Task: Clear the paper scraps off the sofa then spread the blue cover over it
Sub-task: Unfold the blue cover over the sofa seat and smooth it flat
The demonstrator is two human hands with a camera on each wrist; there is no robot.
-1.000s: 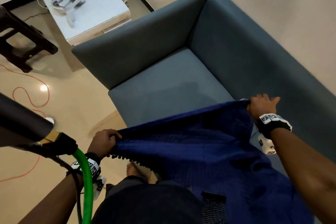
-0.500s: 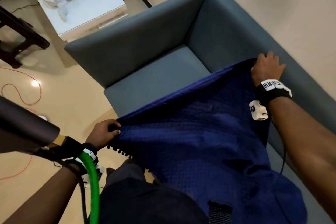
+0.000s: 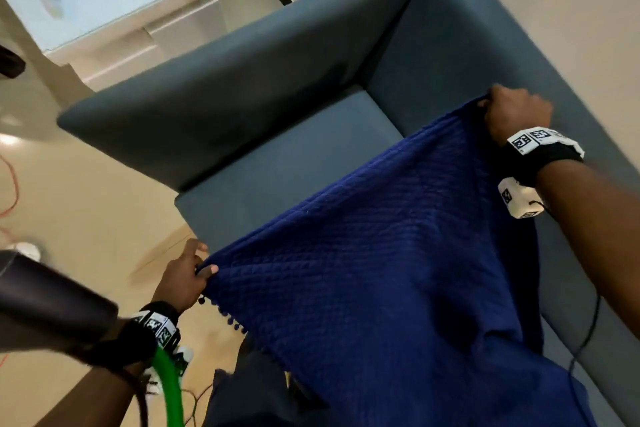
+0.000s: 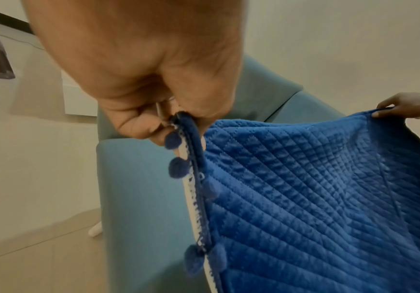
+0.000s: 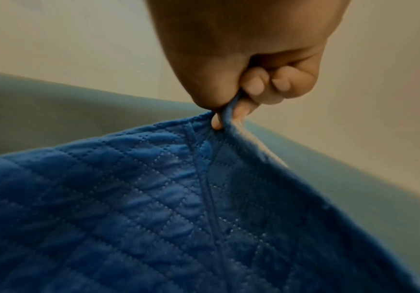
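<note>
A quilted blue cover (image 3: pixel 391 260) with pom-pom trim hangs stretched between both hands above the grey-blue sofa (image 3: pixel 294 163). My left hand (image 3: pixel 188 274) pinches its near corner off the seat's front edge; in the left wrist view the left hand (image 4: pixel 158 123) grips the trimmed hem of the cover (image 4: pixel 316 188). My right hand (image 3: pixel 512 111) pinches the far corner in front of the backrest; the right wrist view shows the right hand (image 5: pixel 231 107) with thumb and fingers closed on the cover (image 5: pixel 128 198). No paper scraps show on the visible seat.
The sofa's armrest (image 3: pixel 225 80) rises at the left and its backrest (image 3: pixel 467 28) runs along the wall. A white low table (image 3: pixel 114 3) stands beyond the armrest. An orange cable (image 3: pixel 10 184) lies on the tiled floor at left.
Both hands have carried the cover farther along the sofa toward the armrest end. The right hand rose from seat height to backrest height, and the cloth now hangs tauter.
</note>
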